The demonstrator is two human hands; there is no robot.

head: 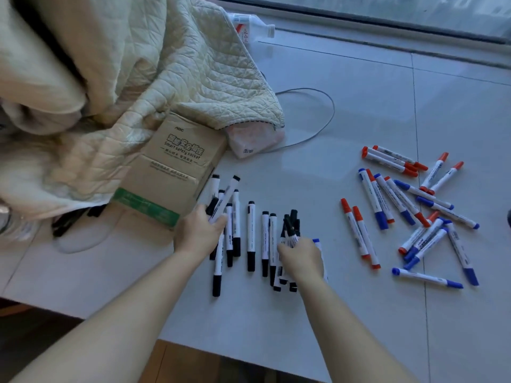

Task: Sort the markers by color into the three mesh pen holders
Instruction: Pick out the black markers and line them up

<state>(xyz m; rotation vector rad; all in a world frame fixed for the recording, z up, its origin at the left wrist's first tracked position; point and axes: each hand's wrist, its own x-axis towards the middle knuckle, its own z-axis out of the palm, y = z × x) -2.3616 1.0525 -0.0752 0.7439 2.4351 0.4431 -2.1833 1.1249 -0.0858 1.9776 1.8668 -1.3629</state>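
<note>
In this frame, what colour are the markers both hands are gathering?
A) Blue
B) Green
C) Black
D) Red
C: the left hand and the right hand each grip black-capped markers from the group near the cardboard box, while the red and blue markers lie untouched in a loose pile farther right on the table.

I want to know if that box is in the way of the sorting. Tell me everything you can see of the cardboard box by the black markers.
The cardboard box is brown, creased corrugated card printed "Smart safety socket" in dark letters, with a green band along its near end. It lies flat on the white table, closed as far as shows. A cream quilted blanket drapes over its far end. The black markers lie just right of it, and the left hand is near its near right corner.
</note>
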